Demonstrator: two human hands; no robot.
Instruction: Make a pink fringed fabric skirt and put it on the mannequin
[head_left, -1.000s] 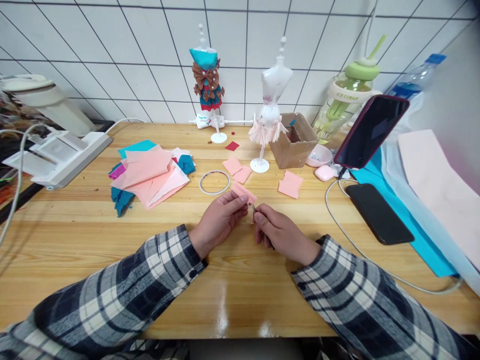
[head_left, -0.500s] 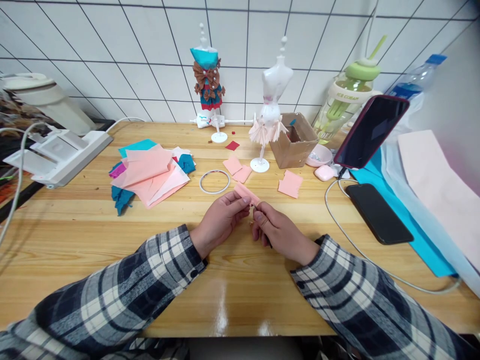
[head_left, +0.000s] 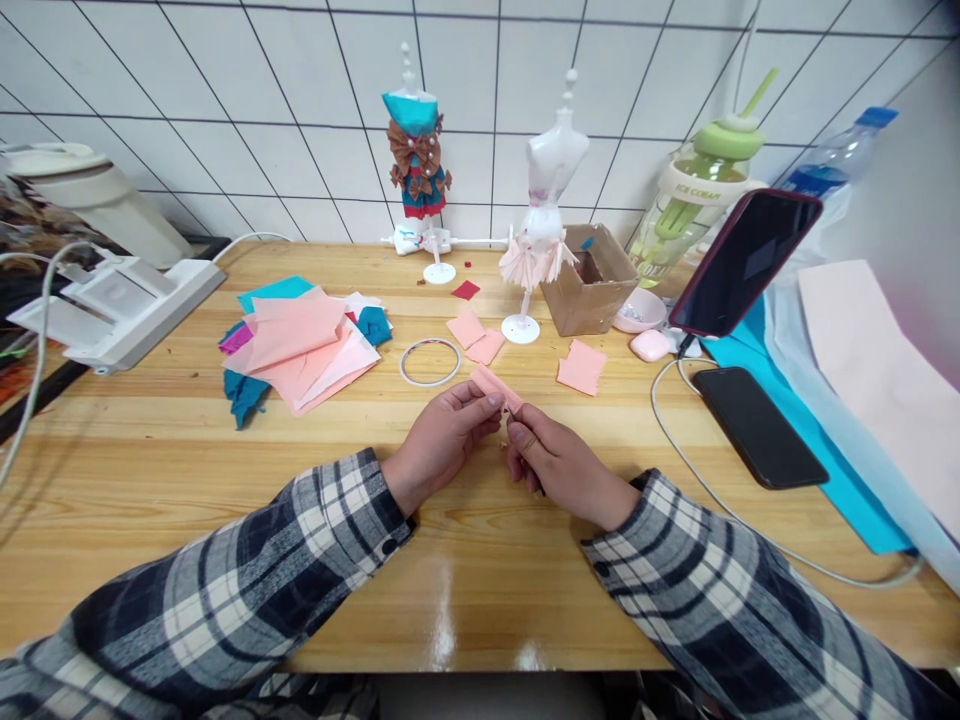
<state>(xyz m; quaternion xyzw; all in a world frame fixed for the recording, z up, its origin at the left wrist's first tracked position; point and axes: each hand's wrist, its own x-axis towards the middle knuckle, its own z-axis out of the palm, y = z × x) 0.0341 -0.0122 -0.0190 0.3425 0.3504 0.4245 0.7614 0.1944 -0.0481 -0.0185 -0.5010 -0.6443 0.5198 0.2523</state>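
The pink paper strip point(head_left: 495, 386) is at frame centre. The left hand point(head_left: 442, 442) pinches it, thumb against fingers; the right hand point(head_left: 568, 463) is clamped on a slim dark tool point(head_left: 541, 487) at the strip's lower-right end. Light, even pinch pressure near the tool should limit creasing. A pink square point(head_left: 581, 367) lies upper right.

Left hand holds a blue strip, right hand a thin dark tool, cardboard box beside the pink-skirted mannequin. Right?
One error: the strip is pink, not blue, as the head view shows. The left hand does hold it, the right hand a thin dark tool, and the cardboard box is beside the pink-skirted mannequin.
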